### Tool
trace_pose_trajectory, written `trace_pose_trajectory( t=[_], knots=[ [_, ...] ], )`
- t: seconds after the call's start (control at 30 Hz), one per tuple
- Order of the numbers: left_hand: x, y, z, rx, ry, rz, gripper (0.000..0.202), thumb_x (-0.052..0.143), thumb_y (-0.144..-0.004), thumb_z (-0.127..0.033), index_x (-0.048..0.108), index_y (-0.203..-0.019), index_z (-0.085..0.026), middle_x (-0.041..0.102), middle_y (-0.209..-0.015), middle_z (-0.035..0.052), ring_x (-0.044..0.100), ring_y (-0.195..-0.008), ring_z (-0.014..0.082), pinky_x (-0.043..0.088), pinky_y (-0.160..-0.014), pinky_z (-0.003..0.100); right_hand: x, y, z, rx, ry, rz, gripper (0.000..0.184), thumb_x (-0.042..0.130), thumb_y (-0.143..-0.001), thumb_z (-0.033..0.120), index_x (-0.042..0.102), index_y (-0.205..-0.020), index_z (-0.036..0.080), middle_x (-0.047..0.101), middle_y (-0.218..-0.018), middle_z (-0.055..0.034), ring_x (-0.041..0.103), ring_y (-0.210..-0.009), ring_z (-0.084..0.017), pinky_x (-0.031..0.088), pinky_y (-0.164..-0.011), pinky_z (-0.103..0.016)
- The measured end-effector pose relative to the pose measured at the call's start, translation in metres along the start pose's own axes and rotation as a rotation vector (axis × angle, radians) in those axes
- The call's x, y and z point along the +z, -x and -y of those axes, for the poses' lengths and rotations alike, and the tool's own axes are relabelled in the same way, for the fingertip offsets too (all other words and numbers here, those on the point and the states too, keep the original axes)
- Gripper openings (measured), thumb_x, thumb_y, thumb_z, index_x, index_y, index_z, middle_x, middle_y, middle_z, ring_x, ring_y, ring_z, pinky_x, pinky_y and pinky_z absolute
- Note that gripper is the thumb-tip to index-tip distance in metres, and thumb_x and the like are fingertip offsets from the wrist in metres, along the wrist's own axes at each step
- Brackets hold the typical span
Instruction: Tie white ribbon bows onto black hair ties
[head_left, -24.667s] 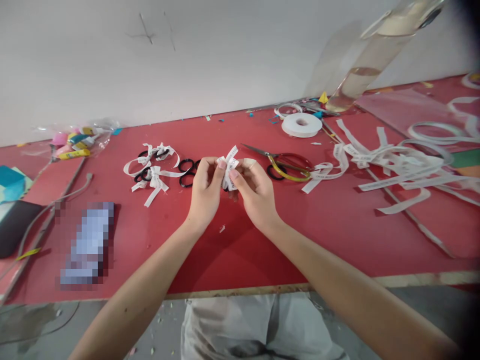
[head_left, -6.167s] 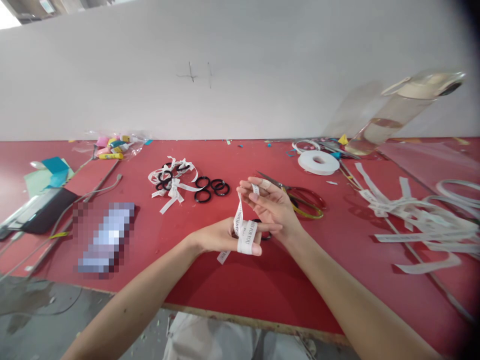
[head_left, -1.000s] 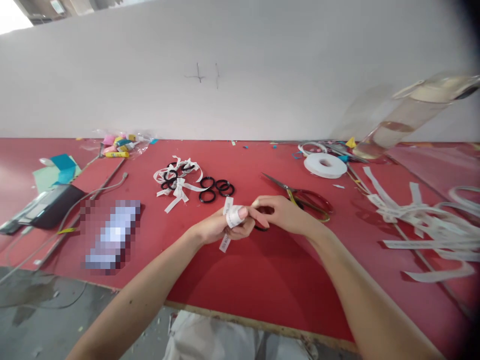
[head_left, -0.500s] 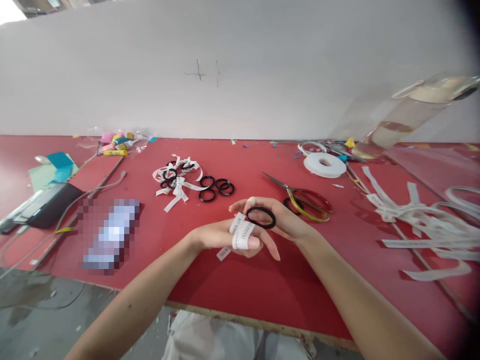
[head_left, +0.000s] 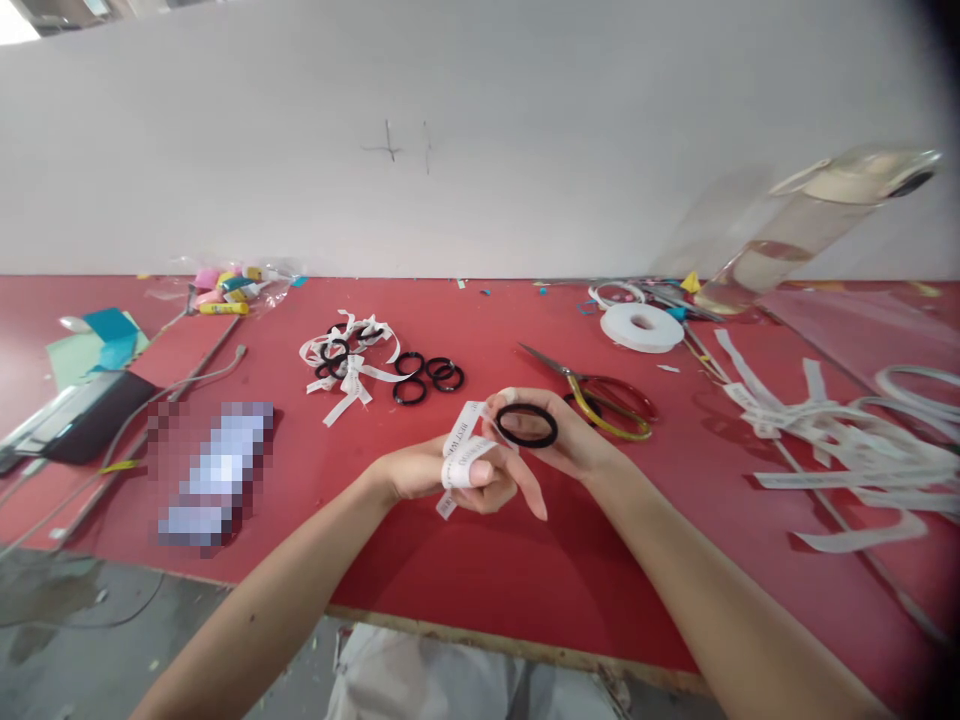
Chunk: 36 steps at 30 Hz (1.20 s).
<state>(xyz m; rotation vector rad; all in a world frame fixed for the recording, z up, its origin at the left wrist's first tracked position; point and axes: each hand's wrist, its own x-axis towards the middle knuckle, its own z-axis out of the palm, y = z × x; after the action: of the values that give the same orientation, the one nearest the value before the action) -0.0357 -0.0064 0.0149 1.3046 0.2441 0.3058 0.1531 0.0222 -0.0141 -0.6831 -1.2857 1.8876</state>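
1. The left hand point(head_left: 442, 472) is curled closed, palm turned inward, with a printed white ribbon point(head_left: 466, 452) looped around its fingers. One short end of the ribbon hangs below the hand and another end stands up towards the right hand.
2. The right hand point(head_left: 574, 448) touches the left at the fingertips. It holds a black hair tie point(head_left: 527, 425) as an open ring against its fingers, with one finger stretched down and to the left past the ribbon.
3. Ribbon and hair tie are both lifted off the red table point(head_left: 480, 570), above its near middle, and lie just beside each other.
4. Just behind the right hand lie scissors point(head_left: 604, 402) with yellow and red handles, blades pointing left. A second black ring sits by the handles.
5. Behind the left hand, loose black hair ties point(head_left: 429, 374) lie in a small cluster. To their left is a heap of finished ribbon bows point(head_left: 346, 352) tied on black rings.
6. Further right, a roll of white ribbon point(head_left: 640, 327) lies flat near the wall, and a spread of cut ribbon strips point(head_left: 825, 440) covers the right side of the table.
7. A clear water bottle point(head_left: 806, 225) stands at the far right against the wall.
8. At the far left are a plastic bag of colourful small items point(head_left: 225, 288), a grey cable point(head_left: 196, 380) and a dark flat device point(head_left: 86, 425).
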Motion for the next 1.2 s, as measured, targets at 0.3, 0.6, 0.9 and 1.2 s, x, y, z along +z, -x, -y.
trace_pose_trajectory(
  t=[0.3, 0.6, 0.9, 1.2],
  knots=[
    [0.001, -0.001, 0.0, -0.084, -0.047, 0.092, 0.068, 0.055, -0.076, -0.076, 0.071, -0.104, -0.016, 0.034, -0.057, -0.0033, 0.029, -0.05, 0.0116, 0.023, -0.044, 0.026, -0.01, -0.004, -0.003, -0.093, -0.062, -0.243, 0.024, 0.083, -0.066, 0.037, 0.072, -0.08, 0.02, 0.067, -0.082, -0.0025, 0.064, -0.07, -0.015, 0.059, -0.075, -0.032],
    [0.002, -0.003, -0.001, -0.063, -0.054, 0.101, 0.068, 0.054, -0.075, -0.078, 0.07, -0.099, -0.015, 0.033, -0.055, -0.0038, 0.03, -0.047, 0.0109, 0.024, -0.043, 0.027, -0.009, -0.009, -0.007, -0.278, -0.073, -0.403, 0.018, 0.081, -0.07, 0.034, 0.07, -0.079, 0.023, 0.069, -0.084, -0.0019, 0.067, -0.078, -0.018, 0.061, -0.083, -0.038],
    [0.001, -0.001, 0.003, -0.072, -0.051, 0.095, 0.065, 0.053, -0.078, -0.076, 0.068, -0.101, -0.017, 0.033, -0.058, -0.0035, 0.028, -0.05, 0.0118, 0.021, -0.049, 0.028, -0.003, -0.012, -0.005, -0.26, -0.17, -0.503, 0.031, 0.081, -0.069, 0.033, 0.067, -0.095, 0.024, 0.067, -0.077, 0.0021, 0.062, -0.06, -0.01, 0.059, -0.062, -0.027],
    [0.001, -0.001, 0.004, -0.087, -0.07, 0.072, 0.068, 0.053, -0.077, -0.076, 0.07, -0.104, -0.016, 0.036, -0.059, -0.0025, 0.029, -0.051, 0.0121, 0.022, -0.05, 0.029, -0.008, -0.014, -0.014, -0.281, -0.1, -0.491, 0.022, 0.076, -0.075, 0.032, 0.056, -0.076, 0.023, 0.065, -0.077, 0.0024, 0.059, -0.058, -0.009, 0.057, -0.062, -0.028]
  ],
)
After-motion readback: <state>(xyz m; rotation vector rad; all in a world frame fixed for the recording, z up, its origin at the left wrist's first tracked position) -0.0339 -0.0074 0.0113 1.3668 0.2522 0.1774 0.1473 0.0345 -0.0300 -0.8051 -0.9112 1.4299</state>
